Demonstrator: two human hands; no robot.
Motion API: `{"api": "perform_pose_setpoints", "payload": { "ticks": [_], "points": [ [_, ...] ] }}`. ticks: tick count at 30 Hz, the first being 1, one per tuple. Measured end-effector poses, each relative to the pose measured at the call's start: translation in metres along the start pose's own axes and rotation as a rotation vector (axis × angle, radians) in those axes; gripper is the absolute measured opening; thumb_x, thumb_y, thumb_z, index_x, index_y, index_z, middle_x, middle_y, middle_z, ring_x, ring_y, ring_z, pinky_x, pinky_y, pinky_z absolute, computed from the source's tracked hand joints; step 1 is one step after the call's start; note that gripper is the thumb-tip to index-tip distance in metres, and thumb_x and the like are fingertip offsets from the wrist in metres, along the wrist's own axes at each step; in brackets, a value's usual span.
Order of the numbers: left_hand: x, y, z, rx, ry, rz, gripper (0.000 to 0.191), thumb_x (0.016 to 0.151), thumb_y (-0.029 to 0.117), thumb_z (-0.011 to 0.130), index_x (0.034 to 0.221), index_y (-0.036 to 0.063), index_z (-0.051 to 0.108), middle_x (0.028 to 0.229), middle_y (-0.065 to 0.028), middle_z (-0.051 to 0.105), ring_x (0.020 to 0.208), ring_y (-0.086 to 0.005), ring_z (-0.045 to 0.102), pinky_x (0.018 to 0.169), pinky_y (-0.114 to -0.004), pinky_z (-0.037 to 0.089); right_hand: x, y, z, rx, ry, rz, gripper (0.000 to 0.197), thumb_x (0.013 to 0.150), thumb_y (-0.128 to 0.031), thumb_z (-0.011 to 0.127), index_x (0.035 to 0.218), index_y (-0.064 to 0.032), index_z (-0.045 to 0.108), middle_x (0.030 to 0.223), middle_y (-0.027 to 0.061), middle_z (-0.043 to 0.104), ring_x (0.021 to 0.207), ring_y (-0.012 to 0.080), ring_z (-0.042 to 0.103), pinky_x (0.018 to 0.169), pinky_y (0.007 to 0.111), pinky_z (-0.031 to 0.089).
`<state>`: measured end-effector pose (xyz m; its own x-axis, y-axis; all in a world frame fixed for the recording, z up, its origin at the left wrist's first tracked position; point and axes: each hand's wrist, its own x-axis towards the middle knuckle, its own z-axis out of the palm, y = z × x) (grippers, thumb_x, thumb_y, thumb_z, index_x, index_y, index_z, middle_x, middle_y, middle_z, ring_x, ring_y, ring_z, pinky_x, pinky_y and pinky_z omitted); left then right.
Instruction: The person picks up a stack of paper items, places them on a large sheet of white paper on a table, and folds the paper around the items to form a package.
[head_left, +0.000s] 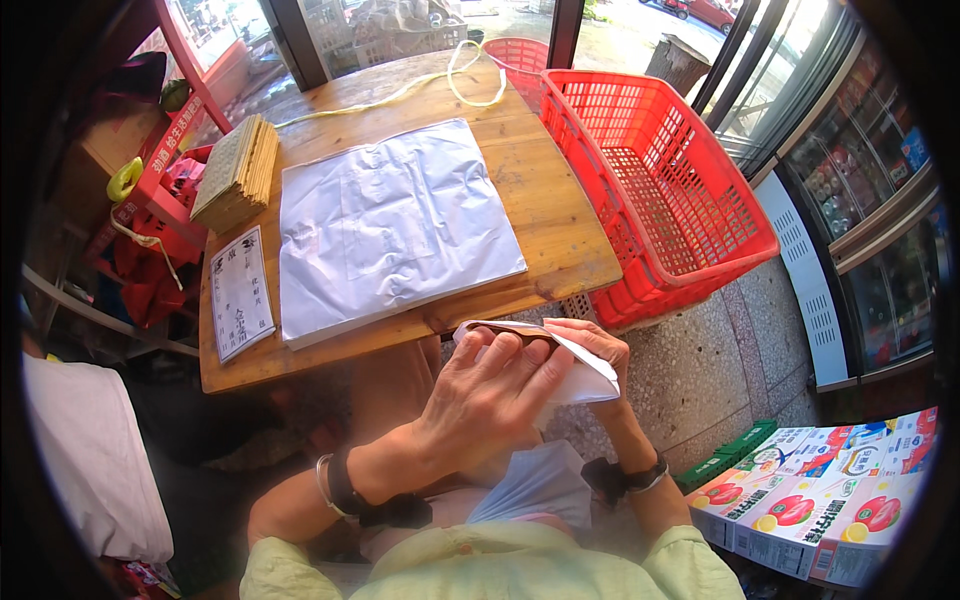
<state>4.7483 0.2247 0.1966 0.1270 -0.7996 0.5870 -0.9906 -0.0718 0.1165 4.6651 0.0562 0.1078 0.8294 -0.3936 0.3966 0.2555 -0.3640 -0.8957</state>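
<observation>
A folded white paper packet (589, 384) is gripped above my lap, just off the table's near edge. Brown, stiff-looking sheets (517, 328) show at its open upper edge. My left hand (487, 386) spreads its fingers over the near face, the fingertips on the top edge. Around the far right side curls my right hand (600, 346), its palm hidden by the packet. On the wooden table (555, 225) lies a wrinkled stack of white paper sheets (397, 217). Left of it are a printed paper slip (244, 296) and a stack of yellowish-brown coarse paper (238, 171).
Red plastic crates (660, 172) stand against the table's right side. Yellowish cord (480, 101) trails across the far tabletop. Printed cartons (806, 502) are piled at lower right, near a glass-door cooler (862, 172). At left, a person in a pale shirt (90, 457) is close by.
</observation>
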Motion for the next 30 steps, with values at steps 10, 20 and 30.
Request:
{"api": "perform_pose_setpoints", "payload": {
  "ticks": [10,20,30],
  "points": [
    [-0.001,0.001,0.0,0.013,-0.012,0.001,0.058,0.057,0.02,0.066,0.112,0.0013,0.057,0.101,-0.0103,0.057,0.088,-0.0223,0.052,0.082,-0.04,0.04,0.0,0.003,0.0,0.002,-0.003,-0.012,0.029,0.073,-0.001,0.065,0.102,-0.0028,0.069,0.104,0.0144,0.066,0.096,0.0209,0.063,0.083,0.029,0.05],
    [0.001,0.003,0.002,-0.025,-0.028,-0.073,0.04,0.064,0.015,0.062,0.101,0.0014,0.057,0.094,-0.0105,0.054,0.089,-0.0247,0.054,0.077,-0.037,0.043,-0.001,0.002,0.001,-0.048,-0.001,-0.021,0.029,0.073,-0.001,0.065,0.102,-0.0023,0.068,0.104,0.0143,0.066,0.096,0.0212,0.064,0.082,0.029,0.05],
    [0.011,-0.007,-0.005,-0.193,-0.108,-0.022,0.033,0.061,0.012,0.063,0.092,0.0035,0.058,0.087,-0.0122,0.063,0.083,-0.0254,0.061,0.078,-0.037,0.046,0.0,0.008,-0.004,-0.096,-0.012,-0.019,0.03,0.071,-0.004,0.068,0.102,-0.0009,0.068,0.103,0.0162,0.065,0.096,0.0233,0.063,0.082,0.032,0.051]
  ]
}}
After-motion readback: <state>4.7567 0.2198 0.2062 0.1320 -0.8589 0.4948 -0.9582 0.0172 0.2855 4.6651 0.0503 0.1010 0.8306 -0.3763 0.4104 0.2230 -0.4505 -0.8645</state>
